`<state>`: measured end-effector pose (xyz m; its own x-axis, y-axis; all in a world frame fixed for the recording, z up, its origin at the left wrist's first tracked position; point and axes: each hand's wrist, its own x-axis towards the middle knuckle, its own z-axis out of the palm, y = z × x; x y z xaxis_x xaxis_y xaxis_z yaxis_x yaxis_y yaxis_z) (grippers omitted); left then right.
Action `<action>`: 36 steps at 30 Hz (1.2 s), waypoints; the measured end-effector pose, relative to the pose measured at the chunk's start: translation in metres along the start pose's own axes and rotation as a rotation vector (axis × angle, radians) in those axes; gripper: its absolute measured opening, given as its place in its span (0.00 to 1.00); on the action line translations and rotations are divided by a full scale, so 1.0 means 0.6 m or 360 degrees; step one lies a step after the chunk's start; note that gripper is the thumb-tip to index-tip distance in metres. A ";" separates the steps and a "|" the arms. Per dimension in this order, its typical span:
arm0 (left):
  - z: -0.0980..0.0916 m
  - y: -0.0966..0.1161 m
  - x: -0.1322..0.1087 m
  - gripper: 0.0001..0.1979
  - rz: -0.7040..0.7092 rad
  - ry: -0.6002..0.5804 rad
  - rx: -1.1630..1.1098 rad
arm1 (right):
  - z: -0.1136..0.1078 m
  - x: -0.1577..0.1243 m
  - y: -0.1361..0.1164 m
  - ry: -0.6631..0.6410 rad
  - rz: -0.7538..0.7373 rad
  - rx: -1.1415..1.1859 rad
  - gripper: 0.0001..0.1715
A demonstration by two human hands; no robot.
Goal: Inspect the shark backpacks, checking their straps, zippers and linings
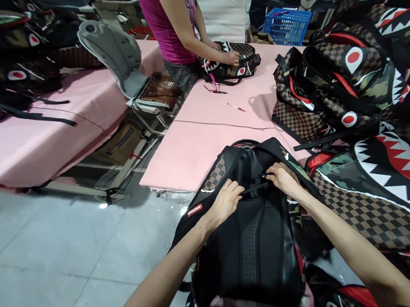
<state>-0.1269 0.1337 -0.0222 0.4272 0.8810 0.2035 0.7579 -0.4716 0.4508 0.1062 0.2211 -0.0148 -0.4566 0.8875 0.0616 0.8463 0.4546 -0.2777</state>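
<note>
A black backpack (249, 246) leans over the pink table's near end with its back panel towards me. Its sides show brown checks and camouflage. My left hand (228, 199) is closed on a dark edge across the upper back panel, fingertips pinched at the seam. On the other end of that edge, my right hand (283, 179) is closed too, pinching something small and dark with a shiny bit; I cannot tell whether it is a zip pull or a small tool. A dark slit runs between the two hands.
Shark-mouth backpacks (358, 78) are heaped on the right, others on the left table (85, 100). A co-worker (173, 25) handles another backpack (250, 61) at the far end. A red pen (236, 107), grey chair (114, 55) and blue basket (286, 24) are ahead.
</note>
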 end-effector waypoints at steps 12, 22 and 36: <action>0.002 -0.005 0.002 0.08 -0.0016 0.0075 -0.0065 | 0.010 0.025 -0.012 -0.0075 -0.0010 0.0085 0.07; 0.006 -0.007 0.002 0.08 -0.0053 0.0069 -0.0103 | 0.002 0.025 -0.021 -0.0162 0.0209 0.0090 0.11; 0.000 0.000 0.001 0.10 -0.0049 0.0126 -0.0080 | -0.006 0.022 -0.027 -0.0191 0.0359 0.0584 0.04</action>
<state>-0.1265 0.1343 -0.0222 0.3620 0.8963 0.2561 0.7434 -0.4434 0.5008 0.0873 0.2257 -0.0063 -0.3188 0.9366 -0.1454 0.7848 0.1748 -0.5946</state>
